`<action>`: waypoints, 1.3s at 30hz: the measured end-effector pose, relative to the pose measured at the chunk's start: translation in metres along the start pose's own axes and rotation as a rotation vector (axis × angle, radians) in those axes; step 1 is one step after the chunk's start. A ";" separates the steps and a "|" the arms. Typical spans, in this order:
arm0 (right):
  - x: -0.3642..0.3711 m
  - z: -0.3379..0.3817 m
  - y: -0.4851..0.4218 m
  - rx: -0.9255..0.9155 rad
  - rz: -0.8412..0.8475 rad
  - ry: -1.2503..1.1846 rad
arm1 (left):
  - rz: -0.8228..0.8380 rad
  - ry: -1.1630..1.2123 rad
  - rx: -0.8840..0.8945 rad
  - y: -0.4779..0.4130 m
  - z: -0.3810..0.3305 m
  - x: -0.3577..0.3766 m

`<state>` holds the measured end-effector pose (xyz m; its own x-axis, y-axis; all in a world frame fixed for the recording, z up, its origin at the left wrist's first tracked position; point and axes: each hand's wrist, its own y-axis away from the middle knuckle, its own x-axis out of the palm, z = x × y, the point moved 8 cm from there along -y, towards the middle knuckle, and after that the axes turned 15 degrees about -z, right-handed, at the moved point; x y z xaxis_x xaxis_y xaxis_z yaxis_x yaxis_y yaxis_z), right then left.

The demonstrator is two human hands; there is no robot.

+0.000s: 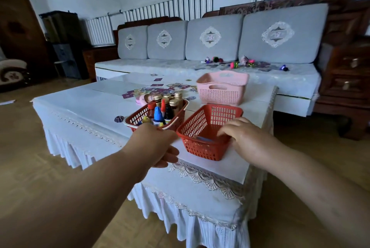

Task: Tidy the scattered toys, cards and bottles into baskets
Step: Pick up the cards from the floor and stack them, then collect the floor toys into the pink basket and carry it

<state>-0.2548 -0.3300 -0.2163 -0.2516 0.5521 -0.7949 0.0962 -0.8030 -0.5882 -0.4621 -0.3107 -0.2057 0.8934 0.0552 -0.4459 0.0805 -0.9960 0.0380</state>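
Red basket [202, 147] is getting the right hand [244, 135] dipping in, left hand [156, 141] is sitting against the bottle basket [138, 116], both grips unclear, so I'm suggesting low drops.

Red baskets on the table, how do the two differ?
The left red basket is packed with upright bottles; the right red basket is nearly empty, with something flat at its bottom. The left one shows white along its rim; the right one's rim is red. Both are red lattice plastic on the table.
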 end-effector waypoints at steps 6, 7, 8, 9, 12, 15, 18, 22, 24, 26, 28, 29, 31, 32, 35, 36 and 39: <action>-0.027 -0.023 -0.036 0.149 -0.079 0.067 | -0.150 0.088 0.109 -0.025 -0.009 -0.001; -0.024 -0.033 -0.051 0.175 -0.102 0.073 | -0.159 0.101 0.126 -0.030 -0.013 0.002; -0.016 -0.044 -0.064 0.198 -0.110 0.090 | -0.166 0.118 0.141 -0.032 -0.018 0.004; -0.007 -0.055 -0.077 0.227 -0.108 0.111 | -0.170 0.135 0.155 -0.034 -0.023 0.006; 0.019 -0.083 -0.110 0.330 -0.082 0.152 | -0.177 0.131 0.212 -0.038 -0.039 0.013; 0.039 -0.103 -0.135 0.411 -0.048 0.147 | -0.159 0.112 0.257 -0.042 -0.049 0.020; 0.060 -0.123 -0.155 0.445 0.026 0.220 | -0.148 0.102 0.293 -0.049 -0.052 0.023; 0.090 -0.150 -0.172 0.494 0.106 0.240 | -0.175 0.119 0.329 -0.060 -0.053 0.021; 0.100 -0.157 -0.180 0.495 0.095 0.244 | -0.173 0.132 0.328 -0.066 -0.053 0.022; 0.098 -0.162 -0.185 0.493 0.043 0.317 | -0.165 0.141 0.315 -0.069 -0.054 0.023; 0.096 -0.169 -0.187 0.532 0.031 0.370 | -0.163 0.156 0.297 -0.074 -0.055 0.026; 0.097 -0.172 -0.186 0.555 0.053 0.397 | -0.164 0.166 0.287 -0.076 -0.055 0.028; 0.098 -0.175 -0.179 0.603 0.063 0.434 | -0.168 0.173 0.278 -0.079 -0.054 0.030; 0.096 -0.176 -0.177 0.613 0.033 0.425 | -0.167 0.168 0.278 -0.080 -0.054 0.030; 0.077 -0.175 -0.176 0.533 -0.116 0.408 | -0.167 0.168 0.271 -0.080 -0.053 0.031; 0.070 -0.172 -0.177 0.488 -0.143 0.411 | -0.168 0.174 0.263 -0.080 -0.052 0.030; 0.049 -0.155 -0.179 0.392 -0.195 0.386 | -0.178 0.213 0.230 -0.078 -0.050 0.023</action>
<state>-0.1348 -0.1243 -0.1733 0.1473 0.6809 -0.7174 -0.2988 -0.6608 -0.6885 -0.4256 -0.2284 -0.1740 0.9482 0.2185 -0.2305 0.1630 -0.9577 -0.2370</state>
